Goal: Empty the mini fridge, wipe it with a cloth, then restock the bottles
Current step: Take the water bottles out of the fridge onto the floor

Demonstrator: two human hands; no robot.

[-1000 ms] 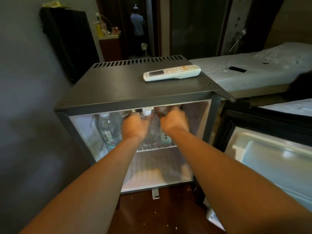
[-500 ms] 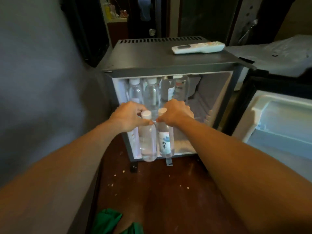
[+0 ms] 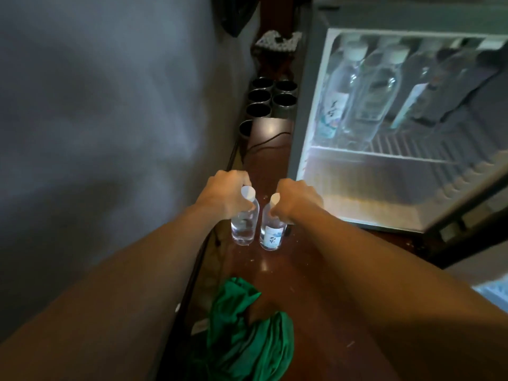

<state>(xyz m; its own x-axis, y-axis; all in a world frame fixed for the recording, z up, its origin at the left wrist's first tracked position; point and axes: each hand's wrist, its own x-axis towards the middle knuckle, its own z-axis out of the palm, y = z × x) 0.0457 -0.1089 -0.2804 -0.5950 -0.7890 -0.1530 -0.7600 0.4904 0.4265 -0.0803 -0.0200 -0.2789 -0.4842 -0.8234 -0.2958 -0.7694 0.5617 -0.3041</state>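
My left hand point(image 3: 224, 192) grips the neck of a clear water bottle point(image 3: 244, 225) with a white cap. My right hand point(image 3: 298, 200) grips a second bottle point(image 3: 270, 236) bearing a white label. Both bottles stand upright side by side on the dark wooden surface point(image 3: 316, 298), left of the open mini fridge point(image 3: 308, 127). Several more bottles point(image 3: 365, 97) remain on the fridge's upper wire shelf; its lower space looks bare. A crumpled green cloth point(image 3: 247, 334) lies on the wood near me.
A grey wall point(image 3: 96, 133) runs along the left. Several dark cups point(image 3: 270, 99) stand in rows behind the fridge's left side, with a black cable point(image 3: 261, 144) trailing near them. The fridge door point(image 3: 467, 224) hangs open at the right.
Both hands pulled two bottles out of the fridge and brought them down to the left onto the wooden surface. My view swung down and left.
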